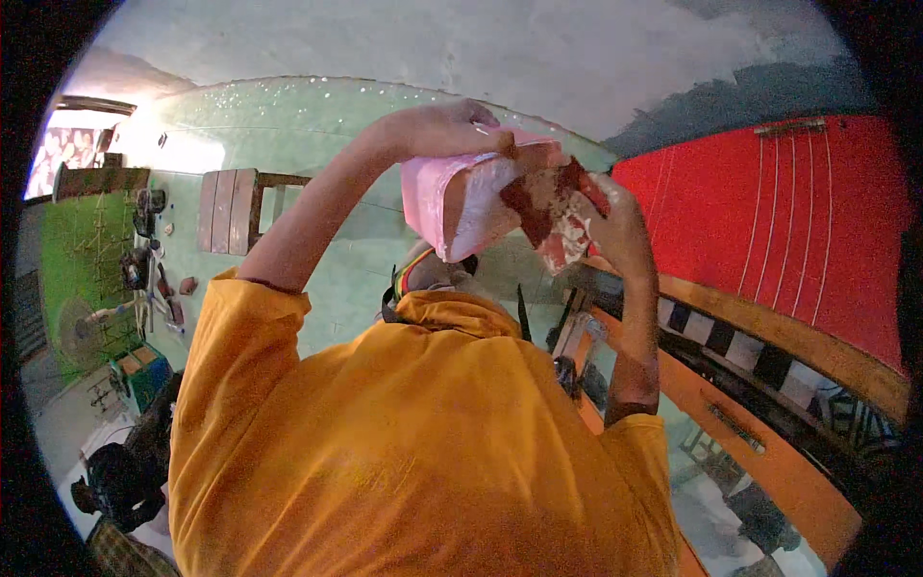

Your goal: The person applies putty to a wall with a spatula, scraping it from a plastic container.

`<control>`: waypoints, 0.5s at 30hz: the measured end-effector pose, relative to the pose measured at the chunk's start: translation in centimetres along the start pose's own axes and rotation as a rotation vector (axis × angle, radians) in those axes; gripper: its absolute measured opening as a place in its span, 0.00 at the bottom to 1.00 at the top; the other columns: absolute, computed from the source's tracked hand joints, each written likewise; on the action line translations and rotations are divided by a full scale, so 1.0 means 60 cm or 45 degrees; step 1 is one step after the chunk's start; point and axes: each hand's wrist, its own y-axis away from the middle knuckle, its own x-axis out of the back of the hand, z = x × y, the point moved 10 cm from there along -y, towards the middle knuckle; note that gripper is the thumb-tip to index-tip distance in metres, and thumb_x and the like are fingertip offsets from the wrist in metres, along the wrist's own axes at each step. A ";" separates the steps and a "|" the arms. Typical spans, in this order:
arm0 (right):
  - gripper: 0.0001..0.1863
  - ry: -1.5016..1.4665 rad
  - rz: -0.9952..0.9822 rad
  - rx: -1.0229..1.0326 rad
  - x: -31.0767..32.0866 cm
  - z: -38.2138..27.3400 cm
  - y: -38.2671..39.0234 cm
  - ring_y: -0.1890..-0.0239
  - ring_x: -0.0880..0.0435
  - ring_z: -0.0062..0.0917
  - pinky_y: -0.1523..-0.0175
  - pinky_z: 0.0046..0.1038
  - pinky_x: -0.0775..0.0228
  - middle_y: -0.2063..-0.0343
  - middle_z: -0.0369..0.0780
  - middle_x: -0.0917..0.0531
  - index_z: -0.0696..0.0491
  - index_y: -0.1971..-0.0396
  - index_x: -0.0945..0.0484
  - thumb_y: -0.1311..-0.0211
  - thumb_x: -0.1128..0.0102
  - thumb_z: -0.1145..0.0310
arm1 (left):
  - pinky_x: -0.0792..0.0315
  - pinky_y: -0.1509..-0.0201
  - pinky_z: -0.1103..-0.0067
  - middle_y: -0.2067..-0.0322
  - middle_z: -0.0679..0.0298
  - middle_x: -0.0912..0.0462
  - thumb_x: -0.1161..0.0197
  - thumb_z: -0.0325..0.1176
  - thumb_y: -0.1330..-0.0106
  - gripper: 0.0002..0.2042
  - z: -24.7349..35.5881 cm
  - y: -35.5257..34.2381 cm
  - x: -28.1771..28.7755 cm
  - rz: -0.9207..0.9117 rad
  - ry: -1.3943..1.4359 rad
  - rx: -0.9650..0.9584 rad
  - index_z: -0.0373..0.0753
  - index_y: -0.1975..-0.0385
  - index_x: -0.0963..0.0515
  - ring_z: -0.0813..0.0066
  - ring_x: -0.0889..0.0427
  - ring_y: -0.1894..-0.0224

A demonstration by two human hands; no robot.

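Note:
My left hand is closed on the upper edge of a pink, box-like container, held tilted in front of me. A whitish inner face of it shows. My right hand grips a reddish-brown and cream patterned cloth, which hangs bunched against the container's right side. Where cloth and container meet is partly blurred, so I cannot tell whether the cloth reaches inside. A thin white sliver shows by my left fingers; its kind is unclear.
A wooden stool stands on the pale green floor at the left. Close on the right is a red panel with white lines, above an orange plank. Dark objects and a round fan lie toward the far left.

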 end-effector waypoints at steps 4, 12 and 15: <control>0.16 -0.316 -0.211 -0.147 -0.096 0.067 0.011 0.62 0.15 0.28 0.53 0.32 0.24 0.62 0.44 0.13 0.61 0.50 0.22 0.35 0.40 0.69 | 0.28 0.51 0.74 0.57 0.58 0.17 0.45 0.55 0.38 0.29 -0.067 -0.045 -0.052 -0.127 0.059 0.018 0.36 0.49 0.19 0.71 0.23 0.60; 0.15 -1.103 -0.406 -0.507 -0.227 0.114 0.092 0.71 0.22 0.13 0.65 0.20 0.30 0.70 0.34 0.17 0.61 0.54 0.21 0.33 0.39 0.65 | 0.29 0.42 0.73 0.49 0.53 0.19 0.43 0.52 0.39 0.28 -0.160 -0.039 -0.102 0.020 0.450 0.127 0.36 0.47 0.19 0.66 0.22 0.49; 0.18 -1.230 -0.214 -0.498 -0.224 0.122 0.100 0.80 0.27 0.15 0.75 0.22 0.36 0.77 0.31 0.21 0.57 0.63 0.21 0.33 0.39 0.55 | 0.29 0.41 0.74 0.48 0.55 0.20 0.44 0.47 0.35 0.27 -0.137 -0.006 -0.090 0.161 0.640 0.223 0.34 0.42 0.23 0.67 0.22 0.47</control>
